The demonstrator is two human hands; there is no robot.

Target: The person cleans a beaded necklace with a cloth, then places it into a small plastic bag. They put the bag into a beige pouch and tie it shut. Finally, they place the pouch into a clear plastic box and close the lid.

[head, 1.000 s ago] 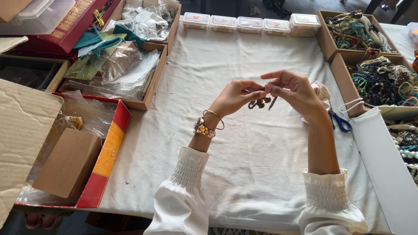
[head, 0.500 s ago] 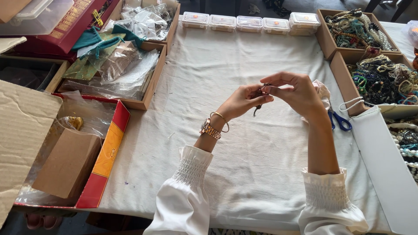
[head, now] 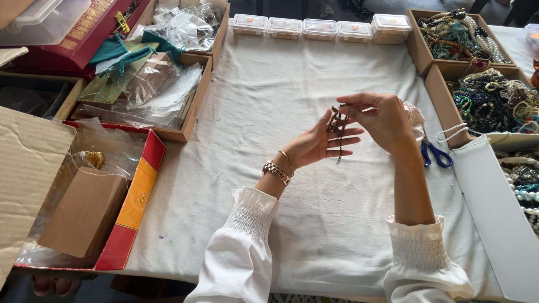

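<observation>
Bright even daylight, soft shadows, sharp

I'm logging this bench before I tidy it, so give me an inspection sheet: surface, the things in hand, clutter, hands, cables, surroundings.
Surface: white cloth over the table, creased, bare in the middle.
Things in hand: a dark beaded bracelet held up between both hands, a short strand hanging below it.
Clutter: blue-handled scissors beside the right hand; a row of small clear boxes along the far edge.
Hands: left hand palm-up under the bracelet; right hand pinching its top.
Cables: nothing seen.
Surroundings: bead-filled trays to the right; a red box holding a cardboard box, and bagged goods, to the left.
</observation>
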